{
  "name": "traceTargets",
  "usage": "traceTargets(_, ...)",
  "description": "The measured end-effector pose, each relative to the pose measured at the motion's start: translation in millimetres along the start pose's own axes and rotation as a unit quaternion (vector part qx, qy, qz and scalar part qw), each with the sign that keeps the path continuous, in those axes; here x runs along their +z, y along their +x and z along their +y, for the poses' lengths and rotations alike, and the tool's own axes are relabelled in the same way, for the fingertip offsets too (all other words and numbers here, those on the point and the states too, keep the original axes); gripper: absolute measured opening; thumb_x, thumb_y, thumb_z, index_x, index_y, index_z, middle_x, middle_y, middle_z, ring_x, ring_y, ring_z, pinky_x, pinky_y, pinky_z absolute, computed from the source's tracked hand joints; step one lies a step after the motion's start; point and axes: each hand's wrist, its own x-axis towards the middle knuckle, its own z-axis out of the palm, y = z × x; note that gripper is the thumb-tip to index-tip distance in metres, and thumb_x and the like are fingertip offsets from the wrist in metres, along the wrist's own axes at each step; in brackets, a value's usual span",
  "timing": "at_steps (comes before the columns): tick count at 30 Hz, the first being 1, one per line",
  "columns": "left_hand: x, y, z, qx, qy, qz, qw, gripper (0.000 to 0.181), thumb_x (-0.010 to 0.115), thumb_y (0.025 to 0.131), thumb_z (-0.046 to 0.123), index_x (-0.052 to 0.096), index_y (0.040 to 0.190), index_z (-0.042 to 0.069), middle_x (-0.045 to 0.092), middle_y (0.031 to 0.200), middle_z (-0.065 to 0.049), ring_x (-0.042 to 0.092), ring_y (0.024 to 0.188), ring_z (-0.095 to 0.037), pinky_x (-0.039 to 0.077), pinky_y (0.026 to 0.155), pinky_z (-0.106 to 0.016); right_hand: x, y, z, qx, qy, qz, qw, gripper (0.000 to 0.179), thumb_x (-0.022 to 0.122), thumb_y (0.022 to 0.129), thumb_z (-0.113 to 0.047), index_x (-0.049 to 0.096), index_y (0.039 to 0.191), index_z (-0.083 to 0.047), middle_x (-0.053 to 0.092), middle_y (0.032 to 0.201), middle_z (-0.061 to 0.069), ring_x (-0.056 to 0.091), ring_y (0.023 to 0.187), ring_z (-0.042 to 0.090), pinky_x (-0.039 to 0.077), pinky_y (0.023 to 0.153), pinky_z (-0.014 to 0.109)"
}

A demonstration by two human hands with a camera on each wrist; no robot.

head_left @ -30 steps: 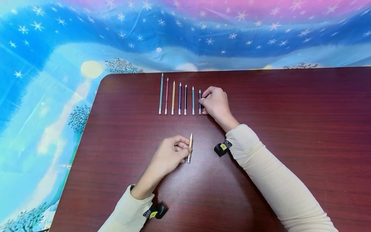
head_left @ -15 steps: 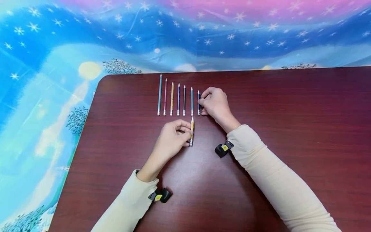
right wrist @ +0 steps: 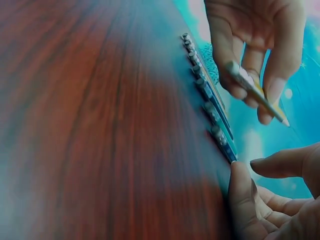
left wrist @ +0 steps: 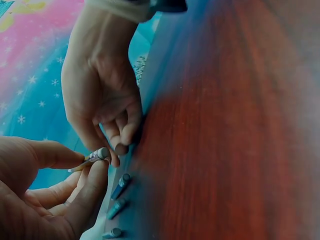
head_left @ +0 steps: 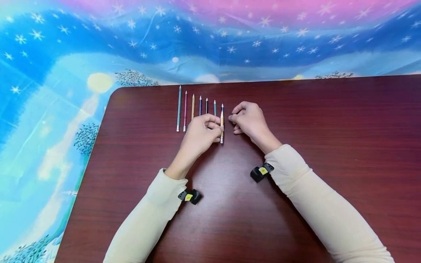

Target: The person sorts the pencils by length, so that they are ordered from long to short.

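My left hand [head_left: 202, 133] pinches a short yellow pencil [head_left: 222, 128] between thumb and fingers, tip pointing away from me. In the head view it overlaps the short dark blue pencil [head_left: 222, 106] at the right end of a row. The right wrist view shows the yellow pencil [right wrist: 257, 95] raised above the table. My right hand [head_left: 250, 120] is just right of the row and holds nothing. Its fingers are loosely bent, thumb and forefinger apart, with a fingertip right by the end of the dark blue pencil [right wrist: 223, 144].
The row runs left from there: a teal pencil [head_left: 215, 105], several partly hidden behind my left hand, a pink pencil [head_left: 185, 114] and a longer teal pencil [head_left: 179, 109]. Their eraser ends face me on the dark red table [head_left: 312, 128]. A snowflake-patterned cloth [head_left: 197, 36] hangs behind.
My left hand has carried the yellow pencil away from me, up over the row's right end. My right hand has let go of the dark blue pencil and shifted slightly right.
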Motion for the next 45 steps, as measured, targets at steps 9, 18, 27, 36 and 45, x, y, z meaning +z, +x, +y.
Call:
traceTargets(9,16.5,20.3,8.5,0.016,0.028,0.012,0.9994,0.012,0.07,0.095,0.006,0.071,0.107,0.003,0.075,0.088,-0.006,0.07,0.064,-0.01,0.065,0.069,-0.029,-32.9,-21.7,12.9,-0.007,0.004,-0.004,1.0,0.015,0.064,0.098,-0.005,0.058,0.109,0.004,0.064,0.077,0.003,0.059,0.054,0.009,0.061,0.055,0.026)
traceTargets(18,34.6,34.1,15.5,0.03,0.091,0.028,0.995,0.014,0.072,0.096,0.009,0.074,0.109,0.004,0.075,0.088,-0.004,0.069,0.067,-0.008,0.06,0.067,-0.022,-63.9,-41.5,25.0,-0.023,-0.018,0.007,0.9995,0.02,0.064,0.101,-0.011,0.06,0.115,0.002,0.065,0.074,-0.003,0.062,0.057,0.009,0.062,0.06,0.026)
traceTargets(27,51.8,45.3,22.1,0.028,0.163,0.042,0.9854,0.014,0.071,0.096,0.01,0.075,0.109,0.009,0.075,0.091,0.0,0.068,0.083,-0.011,0.052,0.073,-0.024,-74.6,-48.0,30.7,-0.024,-0.019,0.01,0.9995,0.021,0.063,0.103,-0.014,0.06,0.117,0.002,0.068,0.074,-0.009,0.063,0.057,0.008,0.062,0.06,0.026)
traceTargets(36,54.2,47.7,26.9,0.009,0.209,0.029,0.9774,0.015,0.072,0.097,0.013,0.074,0.111,0.01,0.076,0.096,0.001,0.07,0.086,-0.013,0.055,0.074,-0.027,-76.5,-51.0,30.0,-0.029,-0.019,0.01,0.9994,0.02,0.062,0.104,-0.014,0.06,0.116,0.002,0.069,0.074,-0.01,0.063,0.057,0.008,0.062,0.06,0.027)
traceTargets(45,50.7,48.9,29.2,0.008,0.226,0.028,0.9736,0.015,0.07,0.097,0.008,0.072,0.112,0.012,0.075,0.091,0.001,0.07,0.084,-0.014,0.056,0.074,-0.028,-77.9,-50.1,31.6,-0.028,-0.014,0.007,0.9995,0.021,0.061,0.104,-0.014,0.059,0.117,0.002,0.067,0.072,-0.011,0.062,0.06,0.008,0.061,0.06,0.026)
